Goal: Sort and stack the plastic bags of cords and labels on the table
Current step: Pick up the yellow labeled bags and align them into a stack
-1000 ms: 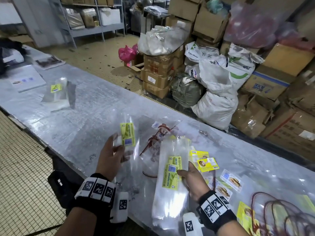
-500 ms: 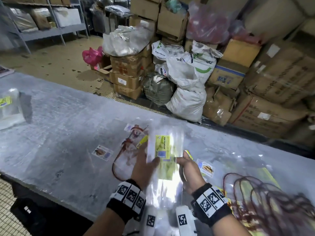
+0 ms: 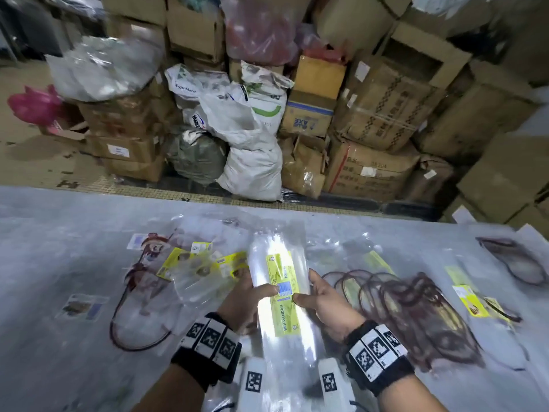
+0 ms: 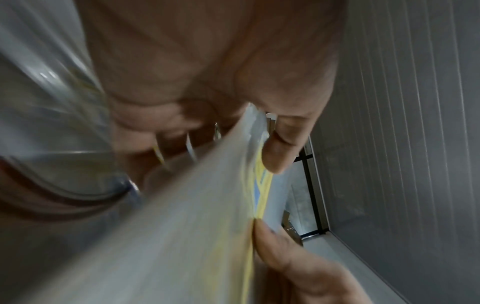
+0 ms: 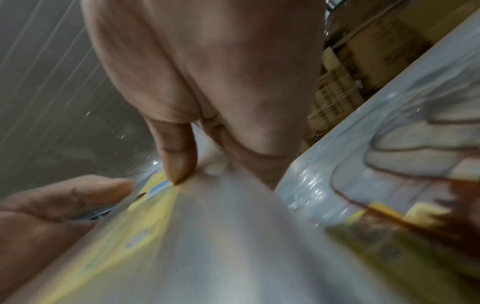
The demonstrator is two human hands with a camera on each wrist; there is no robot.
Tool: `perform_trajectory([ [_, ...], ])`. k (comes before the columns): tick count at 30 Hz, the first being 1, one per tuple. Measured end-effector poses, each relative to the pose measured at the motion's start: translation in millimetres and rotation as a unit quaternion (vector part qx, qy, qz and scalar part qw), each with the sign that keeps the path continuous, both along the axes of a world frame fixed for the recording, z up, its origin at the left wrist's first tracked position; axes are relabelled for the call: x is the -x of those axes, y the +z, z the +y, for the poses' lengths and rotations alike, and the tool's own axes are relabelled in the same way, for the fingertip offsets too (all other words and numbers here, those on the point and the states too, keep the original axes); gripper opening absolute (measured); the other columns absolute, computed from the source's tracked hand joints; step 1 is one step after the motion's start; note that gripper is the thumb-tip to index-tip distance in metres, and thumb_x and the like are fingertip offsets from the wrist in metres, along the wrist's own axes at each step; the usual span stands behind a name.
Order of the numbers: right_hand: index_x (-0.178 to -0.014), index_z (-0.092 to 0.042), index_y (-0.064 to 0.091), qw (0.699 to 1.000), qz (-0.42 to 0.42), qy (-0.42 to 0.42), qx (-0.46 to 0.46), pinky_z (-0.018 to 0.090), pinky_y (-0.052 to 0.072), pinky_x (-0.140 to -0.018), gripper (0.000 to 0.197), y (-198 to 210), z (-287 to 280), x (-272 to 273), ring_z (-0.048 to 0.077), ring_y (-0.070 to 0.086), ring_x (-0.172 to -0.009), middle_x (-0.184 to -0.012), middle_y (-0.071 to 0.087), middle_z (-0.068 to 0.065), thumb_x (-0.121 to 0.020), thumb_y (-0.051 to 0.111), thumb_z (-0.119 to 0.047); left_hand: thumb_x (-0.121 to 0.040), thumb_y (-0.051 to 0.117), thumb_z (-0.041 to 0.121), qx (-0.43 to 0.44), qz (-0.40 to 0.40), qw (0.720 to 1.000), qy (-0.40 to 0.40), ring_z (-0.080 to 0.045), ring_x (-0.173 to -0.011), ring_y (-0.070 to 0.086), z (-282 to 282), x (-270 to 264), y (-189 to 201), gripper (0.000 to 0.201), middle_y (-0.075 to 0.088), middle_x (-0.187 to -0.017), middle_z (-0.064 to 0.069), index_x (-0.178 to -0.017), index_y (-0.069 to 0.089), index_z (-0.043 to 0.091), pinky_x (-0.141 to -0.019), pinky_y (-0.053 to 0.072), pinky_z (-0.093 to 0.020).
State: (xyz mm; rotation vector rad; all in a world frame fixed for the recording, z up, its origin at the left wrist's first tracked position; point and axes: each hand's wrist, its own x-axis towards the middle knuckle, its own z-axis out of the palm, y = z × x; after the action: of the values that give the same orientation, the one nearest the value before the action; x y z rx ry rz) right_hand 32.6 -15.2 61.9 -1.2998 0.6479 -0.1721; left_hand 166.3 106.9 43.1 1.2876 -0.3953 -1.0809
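Both hands hold a stack of clear plastic bags (image 3: 279, 295) with yellow-green labels, lifted a little above the grey table (image 3: 59, 263). My left hand (image 3: 249, 298) grips its left edge, thumb on top near the blue barcode. My right hand (image 3: 320, 298) grips the right edge the same way. In the left wrist view the thumb (image 4: 280, 148) presses the stack (image 4: 182, 226) from above, fingers beneath. In the right wrist view the thumb (image 5: 179, 156) pinches the stack (image 5: 207, 236). A bag of dark red cords (image 3: 416, 310) lies right of my hands.
Loose bags with yellow labels (image 3: 202, 263) and a red cord loop (image 3: 133, 322) lie to the left. More labelled bags (image 3: 472, 295) and a cord bag (image 3: 517, 260) sit far right. Cardboard boxes (image 3: 380, 114) and white sacks (image 3: 252, 162) pile up beyond the table.
My left hand brought its labelled bag over onto the bag in my right hand; both hands now hold one stack. My head turned right, so the table's left end left the view.
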Motion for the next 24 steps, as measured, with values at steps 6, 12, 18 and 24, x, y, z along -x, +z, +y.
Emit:
perform_trajectory([
  [6,-0.118,-0.005,0.061,0.997,0.016,-0.08,0.001,0.032,0.055,-0.087,0.033,3,-35,32,0.021,0.07,-0.093,-0.112,0.073,0.013,-0.09,0.057,0.012,-0.077,0.068,-0.001,-0.021,-0.011,0.999,-0.048,-0.041,-0.104,0.067,-47,19,5,0.043,0.069,-0.113,-0.022,-0.12,0.063,0.0,-0.095,0.05,-0.059],
  [12,-0.107,-0.015,0.074,0.979,0.014,-0.177,-0.099,0.036,0.052,-0.086,0.054,12,-78,95,0.024,0.069,-0.094,-0.108,0.073,0.01,-0.062,0.089,-0.041,-0.091,0.064,0.009,-0.062,0.024,0.996,0.065,-0.026,-0.076,0.06,-98,41,5,0.008,0.061,-0.085,-0.011,-0.097,0.059,0.005,-0.08,0.054,-0.044],
  [18,-0.104,-0.005,0.078,0.928,-0.084,-0.253,-0.261,0.041,0.062,-0.071,0.043,8,-117,140,0.031,0.074,-0.09,-0.109,0.073,0.021,-0.092,0.053,-0.037,-0.09,0.058,0.005,-0.021,0.044,0.988,0.149,-0.017,-0.05,0.051,-163,102,5,0.008,0.052,-0.069,-0.014,-0.082,0.055,0.007,-0.046,0.045,-0.024],
  [24,-0.105,-0.008,0.078,0.916,-0.071,-0.29,-0.268,0.05,0.056,-0.081,0.042,-9,-167,177,0.035,0.07,-0.088,-0.114,0.071,0.021,-0.08,0.074,-0.042,-0.07,0.067,0.022,0.007,0.088,0.974,0.211,-0.039,-0.092,0.07,-231,163,-6,0.052,0.071,-0.102,-0.02,-0.121,0.06,0.012,-0.079,0.057,-0.058],
])
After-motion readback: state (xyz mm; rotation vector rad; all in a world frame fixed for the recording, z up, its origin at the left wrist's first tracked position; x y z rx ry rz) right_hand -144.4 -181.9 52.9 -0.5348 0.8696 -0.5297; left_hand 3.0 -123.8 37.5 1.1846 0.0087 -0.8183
